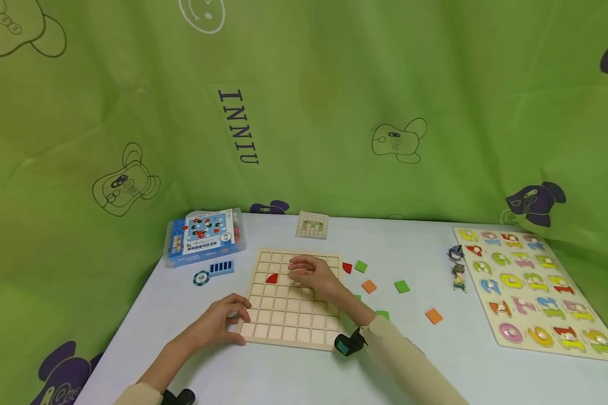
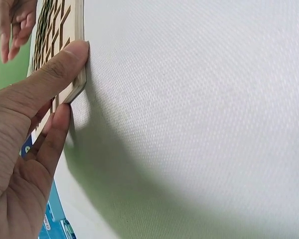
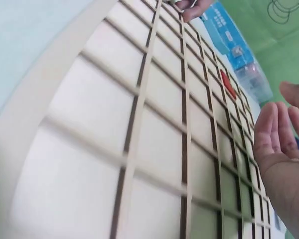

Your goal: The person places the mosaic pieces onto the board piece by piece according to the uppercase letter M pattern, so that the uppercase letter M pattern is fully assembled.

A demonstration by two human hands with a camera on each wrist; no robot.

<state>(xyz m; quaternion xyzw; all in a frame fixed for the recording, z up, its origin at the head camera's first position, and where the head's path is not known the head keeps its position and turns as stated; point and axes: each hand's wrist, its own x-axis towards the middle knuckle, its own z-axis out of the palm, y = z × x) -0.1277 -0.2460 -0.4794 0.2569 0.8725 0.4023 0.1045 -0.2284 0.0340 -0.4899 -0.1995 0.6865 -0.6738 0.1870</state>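
A wooden grid board (image 1: 289, 320) (image 2: 55, 30) (image 3: 89, 124) lies on the white table. One red quarter-circle piece (image 1: 272, 278) (image 3: 227, 83) sits in a cell near its far left. My left hand (image 1: 233, 318) (image 2: 72, 82) braces the board's near left corner, with the thumb pressed on the edge and a straight finger along the side. Above the board's far middle my right hand (image 1: 301, 270) (image 3: 284, 129) hovers flat with straight fingers and holds nothing. Loose tiles lie right of the board: red (image 1: 347, 268), green (image 1: 361, 266), orange (image 1: 369, 286), green (image 1: 402, 287), orange (image 1: 433, 316).
A blue plastic box (image 1: 205, 235) (image 3: 234, 45) stands at the far left, with a small blue block (image 1: 220, 267) and a chip (image 1: 201, 278) before it. A pattern card (image 1: 312, 225) lies behind the board. Two figurines (image 1: 457, 267) and a number puzzle (image 1: 532, 287) lie at right. A green curtain hangs behind the table.
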